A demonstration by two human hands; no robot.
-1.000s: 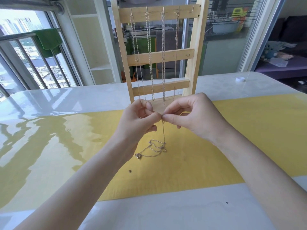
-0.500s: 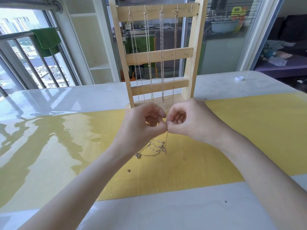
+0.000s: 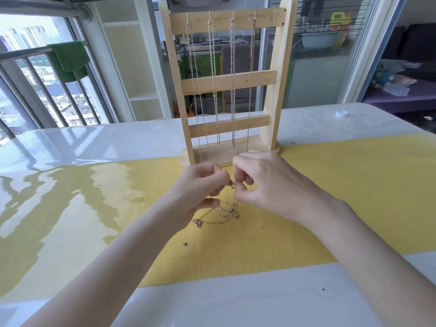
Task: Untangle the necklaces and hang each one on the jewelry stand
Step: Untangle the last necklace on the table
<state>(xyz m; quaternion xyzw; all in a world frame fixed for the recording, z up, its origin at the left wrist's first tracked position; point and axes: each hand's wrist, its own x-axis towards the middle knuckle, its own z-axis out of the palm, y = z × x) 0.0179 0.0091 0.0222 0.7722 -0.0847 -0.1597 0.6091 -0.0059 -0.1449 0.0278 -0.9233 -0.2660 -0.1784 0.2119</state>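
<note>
A wooden jewelry stand [image 3: 276, 95] rises at the back of the yellow mat [image 3: 318, 190]. Several silver chains [image 3: 232, 81] hang from hooks on its top bar, and the rightmost hook is bare. In front of the stand's base, my left hand [image 3: 200, 187] and my right hand [image 3: 262, 182] pinch the upper end of a thin silver necklace [image 3: 219, 213] between thumbs and fingertips. The rest of that necklace lies in loose loops on the mat below my hands, with a small pendant at its left end.
The mat lies on a glossy white table [image 3: 236, 298]. A white bottle cap [image 3: 341, 113] sits near the far right edge. A tiny dark speck [image 3: 185, 244] lies on the mat under my left forearm. Behind the table are a balcony railing and glass doors.
Both hands have dropped lower and nearer to the mat with the necklace end still pinched. More of the chain now rests in loops on the mat.
</note>
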